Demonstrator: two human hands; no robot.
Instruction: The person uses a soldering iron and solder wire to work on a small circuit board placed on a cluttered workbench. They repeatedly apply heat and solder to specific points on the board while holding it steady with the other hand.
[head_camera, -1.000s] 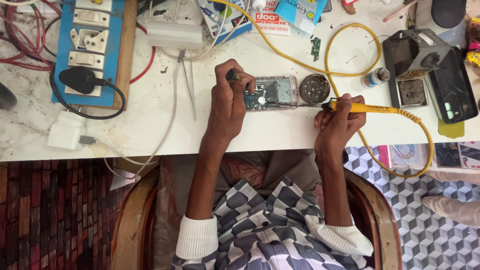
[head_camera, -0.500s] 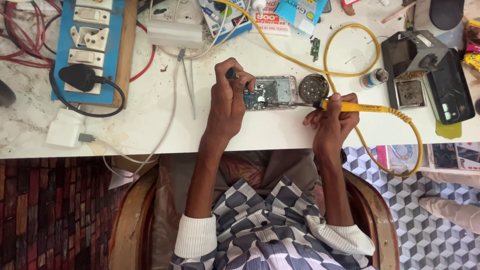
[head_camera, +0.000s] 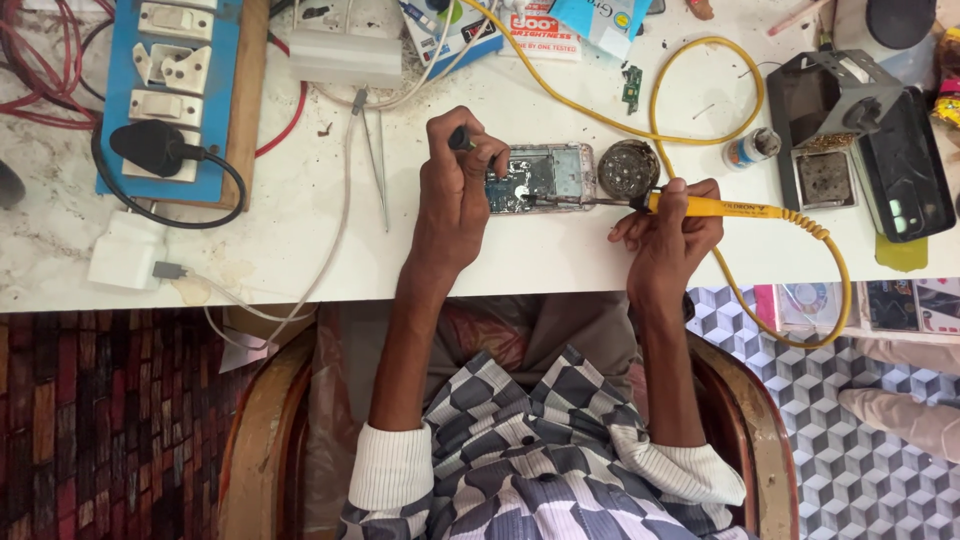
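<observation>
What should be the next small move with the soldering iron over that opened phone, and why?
Probably a slight settling of the tip onto the joint. The right hand holds the yellow soldering iron with its tip already over the opened phone, while the left hand holds a dark-handled tool at the phone's left edge. Whether the tip touches the board is too small to tell.

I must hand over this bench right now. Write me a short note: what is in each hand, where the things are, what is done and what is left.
Left hand: grips a small dark tool and steadies the opened phone on the white table.
Right hand: holds the yellow soldering iron, tip on the phone's board.
Nearby: round tin right of the phone, tweezers to its left, small bottle, iron stand.
Done: phone is open, board exposed.
Left: soldering in progress; phone not closed.
</observation>
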